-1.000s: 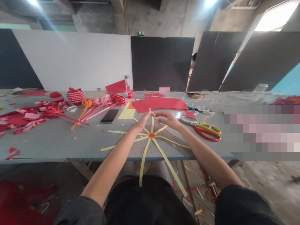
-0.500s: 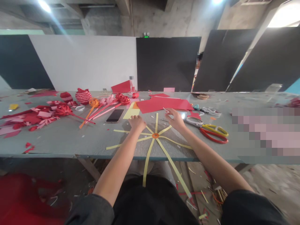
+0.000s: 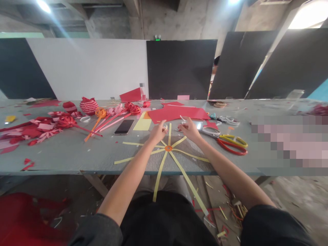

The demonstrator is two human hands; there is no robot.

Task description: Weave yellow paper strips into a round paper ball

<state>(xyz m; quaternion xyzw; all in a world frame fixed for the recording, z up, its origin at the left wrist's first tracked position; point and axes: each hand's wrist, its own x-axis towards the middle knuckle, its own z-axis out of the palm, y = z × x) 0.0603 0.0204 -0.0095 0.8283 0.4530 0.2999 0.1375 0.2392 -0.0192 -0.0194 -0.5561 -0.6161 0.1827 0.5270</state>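
Note:
Several yellow paper strips [image 3: 179,169] fan out from a small orange disc [image 3: 168,148] on the grey table [image 3: 77,153]; two long ones hang over the front edge onto my lap. My left hand [image 3: 158,132] is just beyond the disc, at the far end of the upright strip, fingers pinched on something I cannot make out. My right hand [image 3: 190,129] hovers a little to its right, fingers curled, pinching a small white strip [image 3: 182,118] at the fingertips. The two hands are close together, not touching.
Red-handled scissors [image 3: 232,148] and yellow-handled scissors [image 3: 234,139] lie right of my right hand. Red paper sheets [image 3: 176,112] lie beyond the hands, with a yellow sheet [image 3: 142,124] and a phone [image 3: 124,126] to the left. Red paper crafts [image 3: 38,124] cover the far left. A person [image 3: 214,68] stands behind the far panels.
My left hand lifted off the table and moved right toward the upright strip. My right hand drew slightly left, so both hands now meet above the disc.

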